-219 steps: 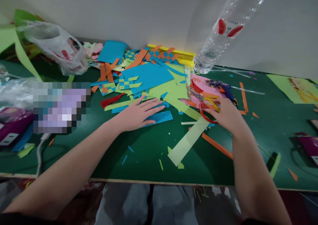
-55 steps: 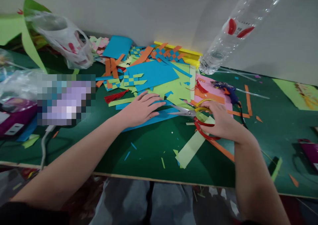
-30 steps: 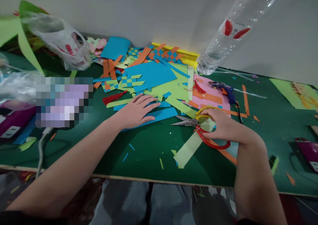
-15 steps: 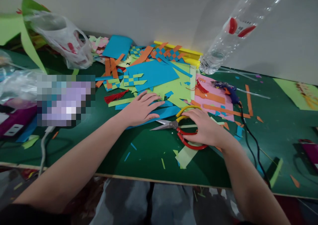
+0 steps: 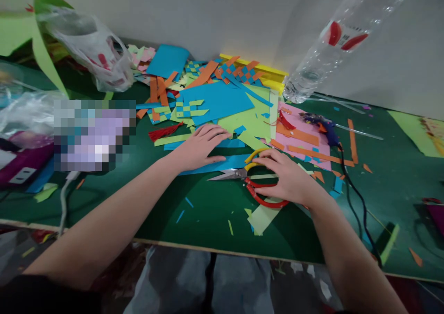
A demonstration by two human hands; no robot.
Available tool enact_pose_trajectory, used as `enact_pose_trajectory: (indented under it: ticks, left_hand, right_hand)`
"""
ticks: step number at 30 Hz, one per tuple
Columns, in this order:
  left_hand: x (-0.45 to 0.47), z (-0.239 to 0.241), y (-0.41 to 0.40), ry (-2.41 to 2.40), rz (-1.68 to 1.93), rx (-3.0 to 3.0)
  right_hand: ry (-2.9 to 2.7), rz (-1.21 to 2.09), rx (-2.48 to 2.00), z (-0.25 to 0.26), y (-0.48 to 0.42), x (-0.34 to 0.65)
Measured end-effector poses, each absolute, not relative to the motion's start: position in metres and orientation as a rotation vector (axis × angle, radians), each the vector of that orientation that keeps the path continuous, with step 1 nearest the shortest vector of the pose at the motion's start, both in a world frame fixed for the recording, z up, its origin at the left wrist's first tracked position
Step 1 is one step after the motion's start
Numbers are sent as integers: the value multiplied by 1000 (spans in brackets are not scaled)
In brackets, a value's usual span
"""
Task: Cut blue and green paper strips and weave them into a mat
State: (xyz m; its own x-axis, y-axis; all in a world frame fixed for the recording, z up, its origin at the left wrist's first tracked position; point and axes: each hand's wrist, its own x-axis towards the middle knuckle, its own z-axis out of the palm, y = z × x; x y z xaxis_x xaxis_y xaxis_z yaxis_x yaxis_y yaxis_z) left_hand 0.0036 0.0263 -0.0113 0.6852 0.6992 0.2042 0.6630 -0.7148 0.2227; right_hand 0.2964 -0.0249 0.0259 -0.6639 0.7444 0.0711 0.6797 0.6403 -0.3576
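My left hand [image 5: 200,145] lies flat with fingers spread on a blue paper strip [image 5: 227,162] at the middle of the green table [image 5: 194,212]. My right hand [image 5: 286,177] rests on the scissors [image 5: 244,177], fingers curled over the yellow and red handles, blades closed and pointing left along the blue strip's lower edge. A pale green strip [image 5: 262,214] lies under the scissors' handles.
A heap of blue, green and orange paper pieces [image 5: 215,101] covers the back of the table. A pink sheet [image 5: 301,136] and a glue gun [image 5: 321,124] with a black cord lie right. A clear plastic bottle [image 5: 333,41] leans at the wall. A plastic bag [image 5: 93,50] sits back left.
My right hand took up the scissors from the pink sheet and carried them left to the blue strip. My left hand stayed flat on the strip.
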Motion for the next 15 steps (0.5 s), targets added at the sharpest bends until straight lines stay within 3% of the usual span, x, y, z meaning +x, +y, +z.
enact_pose_trajectory:
  ticks: [15]
  left_hand:
    - [4, -14, 27, 1146, 382, 2843]
  right_hand:
    - [-2656, 412, -1085, 23, -23, 298]
